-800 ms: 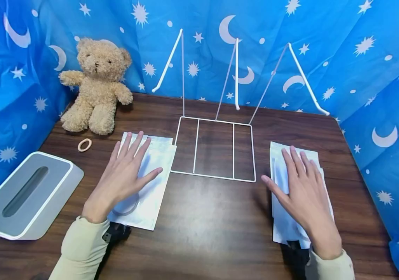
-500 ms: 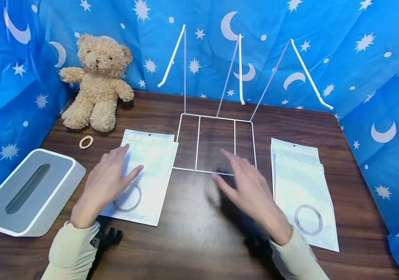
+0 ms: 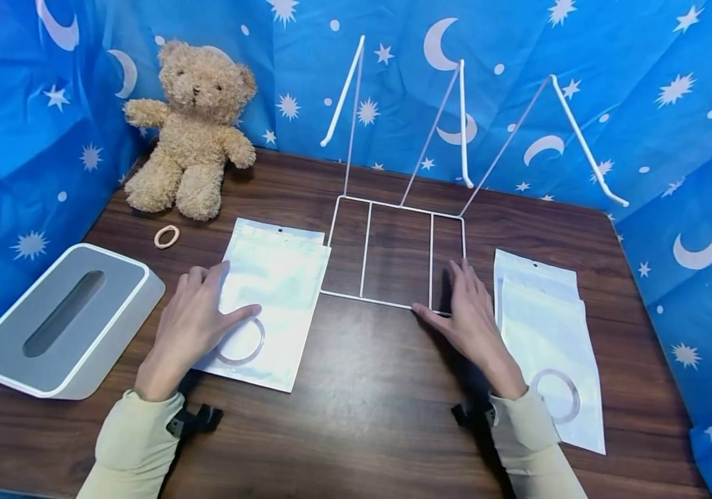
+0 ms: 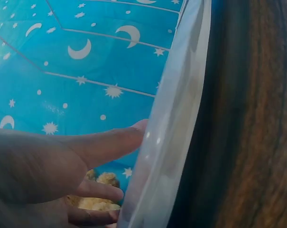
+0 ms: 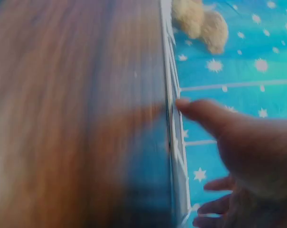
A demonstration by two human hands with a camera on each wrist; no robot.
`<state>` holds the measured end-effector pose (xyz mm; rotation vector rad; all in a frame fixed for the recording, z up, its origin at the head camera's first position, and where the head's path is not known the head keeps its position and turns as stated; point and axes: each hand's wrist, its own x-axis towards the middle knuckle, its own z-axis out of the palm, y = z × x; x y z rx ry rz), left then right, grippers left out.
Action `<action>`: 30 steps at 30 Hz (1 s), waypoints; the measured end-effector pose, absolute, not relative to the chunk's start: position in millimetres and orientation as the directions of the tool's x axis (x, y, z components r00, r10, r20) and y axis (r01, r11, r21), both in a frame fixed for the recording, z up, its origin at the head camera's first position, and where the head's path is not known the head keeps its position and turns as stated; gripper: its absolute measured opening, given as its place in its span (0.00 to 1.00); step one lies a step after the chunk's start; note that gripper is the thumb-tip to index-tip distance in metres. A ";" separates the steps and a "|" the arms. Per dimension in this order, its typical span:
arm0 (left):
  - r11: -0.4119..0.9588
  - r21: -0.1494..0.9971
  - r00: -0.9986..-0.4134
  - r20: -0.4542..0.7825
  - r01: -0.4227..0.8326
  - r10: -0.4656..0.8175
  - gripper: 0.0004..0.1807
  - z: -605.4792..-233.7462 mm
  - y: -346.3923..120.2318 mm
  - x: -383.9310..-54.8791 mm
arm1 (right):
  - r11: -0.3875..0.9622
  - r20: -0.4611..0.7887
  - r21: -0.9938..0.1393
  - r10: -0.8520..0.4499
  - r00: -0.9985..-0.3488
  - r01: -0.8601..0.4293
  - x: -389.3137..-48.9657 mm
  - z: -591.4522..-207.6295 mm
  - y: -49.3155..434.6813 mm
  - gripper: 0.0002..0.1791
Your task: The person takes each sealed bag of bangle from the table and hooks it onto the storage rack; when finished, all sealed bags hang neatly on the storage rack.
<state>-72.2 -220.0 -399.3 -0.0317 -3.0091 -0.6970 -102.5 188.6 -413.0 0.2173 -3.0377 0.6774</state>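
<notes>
My left hand (image 3: 188,320) is at the left edge of a stack of white zip pouches (image 3: 281,291), its thumb reaching over the top pouch. In the left wrist view the thumb tip meets the pouch's (image 4: 174,104) surface, with the fingers lower beside it. A clear round window shows near the pouch's bottom. Towards the middle, my right hand (image 3: 474,322) lies at the front right corner of a white wire rack (image 3: 365,249) with three tall hooks. Its thumb is at the front rail, its fingers along the right side. A second stack of pouches (image 3: 543,326) lies to its right.
A beige teddy bear (image 3: 196,132) sits at the back left, with a small pale ring (image 3: 159,241) in front of it. The grey-topped tissue box (image 3: 96,329) stands at the left. Blue star-and-moon cloth (image 3: 655,159) surrounds the dark wooden table (image 3: 356,430).
My right hand has left the right pouches and moved left to the rack's corner. The left hand has drawn back from over the left pouches to their left edge. The head view has shifted slightly.
</notes>
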 end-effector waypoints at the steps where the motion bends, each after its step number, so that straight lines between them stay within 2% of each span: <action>1: 0.891 0.452 -0.998 0.057 0.029 0.003 0.52 -399.9 -220.5 -73.0 | 0.894 0.037 -0.433 -0.111 -0.993 -0.116 -102.0 -414.5 192.7 0.59; 5: 0.837 0.548 -0.997 0.073 0.014 -0.031 0.52 -402.9 -222.4 -78.0 | 0.876 0.017 -0.476 -0.086 -0.996 -0.084 -99.8 -419.6 204.2 0.61; 7: 0.788 0.616 -0.993 0.099 0.017 -0.056 0.49 -404.4 -223.2 -81.2 | 0.866 0.020 -0.492 -0.088 -0.996 -0.086 -98.8 -421.9 208.6 0.61; 11: 0.635 0.772 -0.985 0.127 0.024 -0.117 0.34 -408.2 -226.3 -87.1 | 0.846 0.044 -0.524 -0.091 -0.995 -0.101 -98.2 -427.4 215.7 0.60; 15: 0.450 0.893 -0.983 0.085 0.002 -0.163 0.20 -411.4 -230.8 -88.2 | 0.837 0.067 -0.538 -0.080 -0.995 -0.103 -98.1 -434.4 218.3 0.58; 20: 0.369 0.930 -0.982 0.074 0.004 -0.175 0.19 -413.2 -231.9 -86.2 | 0.836 0.079 -0.540 -0.062 -0.995 -0.095 -97.5 -440.4 219.7 0.58; 26: 0.257 0.959 -0.974 0.162 0.118 -0.158 0.15 -410.3 -226.8 -84.4 | 0.837 0.097 -0.536 -0.061 -0.993 -0.104 -96.0 -442.5 220.7 0.59; 30: 0.197 0.964 -0.956 0.217 0.178 -0.198 0.14 -405.6 -222.6 -83.1 | 0.838 0.111 -0.535 -0.061 -0.992 -0.111 -95.4 -443.1 221.9 0.59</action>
